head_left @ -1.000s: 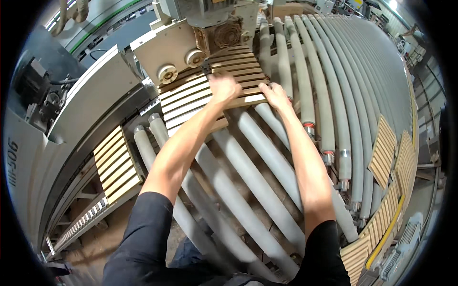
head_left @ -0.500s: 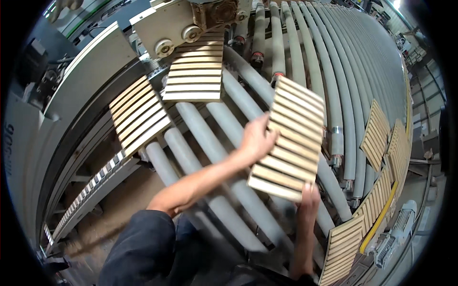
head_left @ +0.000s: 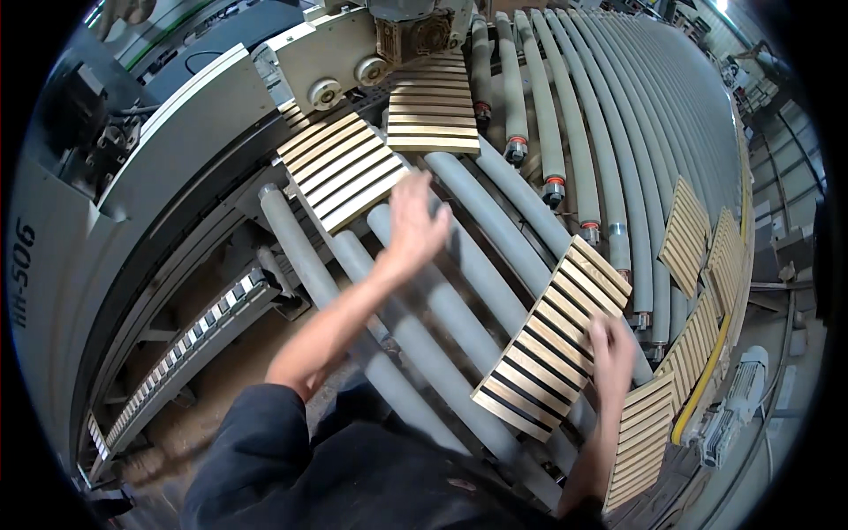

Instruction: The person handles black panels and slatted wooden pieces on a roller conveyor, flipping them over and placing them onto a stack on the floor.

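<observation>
A wooden slatted panel (head_left: pixel 558 340), pale slats with dark grooves between, lies aslant over the grey rollers in front of me. My right hand (head_left: pixel 611 353) is closed at its right edge; the fingers are partly hidden and blurred. My left hand (head_left: pixel 415 225) holds nothing, its fingers apart, near the right corner of another slatted panel (head_left: pixel 343 170) at the machine's side. Whether the fingertips touch that panel is unclear from the blur. A third slatted panel (head_left: pixel 433 110) sits beyond, partly beneath the machine head.
Grey rollers (head_left: pixel 495 247) run across the middle. A machine head (head_left: pixel 415 35) with round wheels (head_left: pixel 326 93) overhangs the far side. A slatted chain track (head_left: pixel 190 353) curves at left. More slatted panels (head_left: pixel 685 237) lean along the right edge, by a yellow rail (head_left: pixel 702 389) and a motor (head_left: pixel 738 402).
My left hand has let go of the held panel and moved left toward the panel by the machine. The held panel has come lower and turned, with my right hand at its right edge.
</observation>
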`<state>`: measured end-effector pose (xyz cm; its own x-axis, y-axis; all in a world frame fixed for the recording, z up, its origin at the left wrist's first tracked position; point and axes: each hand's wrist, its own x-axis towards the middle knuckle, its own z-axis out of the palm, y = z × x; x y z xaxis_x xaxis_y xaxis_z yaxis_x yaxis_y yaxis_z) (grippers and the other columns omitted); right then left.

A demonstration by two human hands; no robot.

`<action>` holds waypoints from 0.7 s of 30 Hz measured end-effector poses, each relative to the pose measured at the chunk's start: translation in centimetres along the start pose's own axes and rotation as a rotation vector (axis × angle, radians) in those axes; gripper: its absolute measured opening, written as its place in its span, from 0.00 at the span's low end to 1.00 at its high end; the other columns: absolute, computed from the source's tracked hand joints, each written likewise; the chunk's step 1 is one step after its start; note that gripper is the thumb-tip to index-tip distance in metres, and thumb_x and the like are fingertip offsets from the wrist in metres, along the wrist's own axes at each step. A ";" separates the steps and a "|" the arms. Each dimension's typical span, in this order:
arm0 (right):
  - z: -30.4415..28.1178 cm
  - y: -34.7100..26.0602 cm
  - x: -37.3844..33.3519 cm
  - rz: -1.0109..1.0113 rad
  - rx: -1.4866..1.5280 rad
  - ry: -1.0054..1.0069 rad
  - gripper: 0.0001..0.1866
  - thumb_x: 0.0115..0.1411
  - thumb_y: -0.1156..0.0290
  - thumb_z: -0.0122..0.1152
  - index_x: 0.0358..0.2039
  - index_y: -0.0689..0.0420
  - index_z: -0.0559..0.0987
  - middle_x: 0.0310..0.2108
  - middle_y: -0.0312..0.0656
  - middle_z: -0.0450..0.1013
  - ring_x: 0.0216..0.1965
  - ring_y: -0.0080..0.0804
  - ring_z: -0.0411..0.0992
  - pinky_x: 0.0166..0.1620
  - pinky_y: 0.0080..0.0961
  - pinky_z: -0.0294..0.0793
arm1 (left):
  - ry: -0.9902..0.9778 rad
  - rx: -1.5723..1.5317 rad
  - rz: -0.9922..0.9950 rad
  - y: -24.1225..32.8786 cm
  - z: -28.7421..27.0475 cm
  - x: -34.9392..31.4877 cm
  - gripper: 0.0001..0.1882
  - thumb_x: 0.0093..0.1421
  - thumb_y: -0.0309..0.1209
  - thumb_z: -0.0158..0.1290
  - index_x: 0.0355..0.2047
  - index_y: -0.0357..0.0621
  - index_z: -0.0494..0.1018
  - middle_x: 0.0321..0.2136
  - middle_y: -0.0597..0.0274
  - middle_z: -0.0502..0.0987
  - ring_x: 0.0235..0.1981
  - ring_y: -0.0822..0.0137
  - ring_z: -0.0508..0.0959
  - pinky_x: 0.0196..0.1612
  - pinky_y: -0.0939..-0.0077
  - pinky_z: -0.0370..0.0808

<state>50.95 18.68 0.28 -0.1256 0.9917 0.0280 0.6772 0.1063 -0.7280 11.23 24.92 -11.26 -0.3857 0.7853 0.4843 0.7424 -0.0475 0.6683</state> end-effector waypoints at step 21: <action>19.3 -8.3 32.7 0.071 0.568 -0.338 0.26 0.67 0.62 0.71 0.56 0.71 0.80 0.48 0.53 0.83 0.49 0.36 0.80 0.54 0.35 0.78 | -0.329 -0.355 -0.461 -5.9 1.4 17.2 0.33 0.61 0.42 0.65 0.54 0.21 0.75 0.34 0.49 0.83 0.33 0.56 0.82 0.42 0.60 0.80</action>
<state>27.25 48.86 -5.98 -0.3777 0.9079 -0.1820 0.2163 -0.1045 -0.9707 0.97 39.59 -7.71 -0.3910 0.9187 -0.0551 0.2945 0.1816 0.9382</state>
